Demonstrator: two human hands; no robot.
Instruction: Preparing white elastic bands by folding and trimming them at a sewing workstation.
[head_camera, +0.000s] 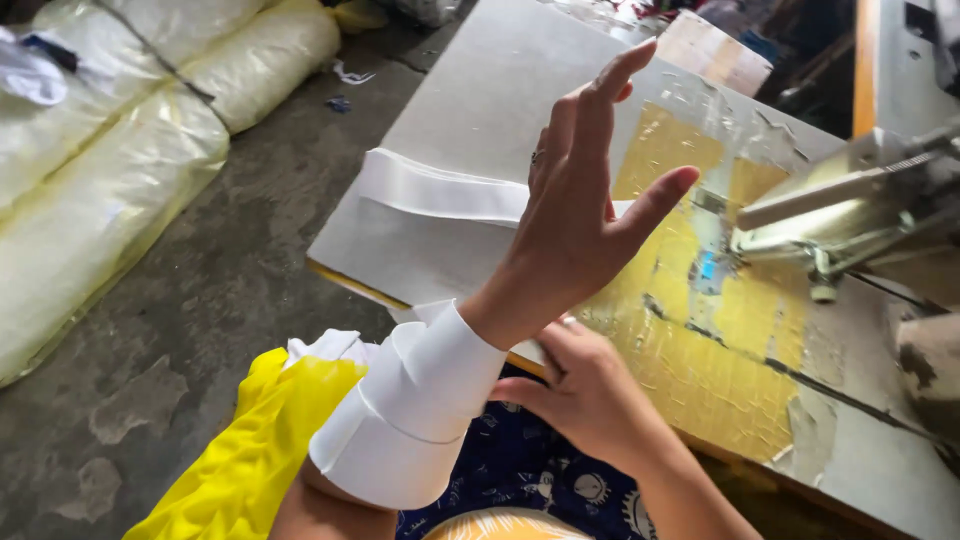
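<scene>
The left hand (580, 200) is up with fingers spread wide, the wide white paper-like band (415, 400) wrapped around its wrist, and the right hand (590, 390), loosely curled below, should pull it snug.

Yellow sleeve (250, 450), white wrist wrap (410, 405), finger ring (537, 156).

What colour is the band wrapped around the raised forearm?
White; the band shows best in the head view, below the left hand.

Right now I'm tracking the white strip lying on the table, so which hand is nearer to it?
Left. The left hand is raised open just over the white strip, overlapping its end; the right hand sits lower, at the table edge.
</scene>
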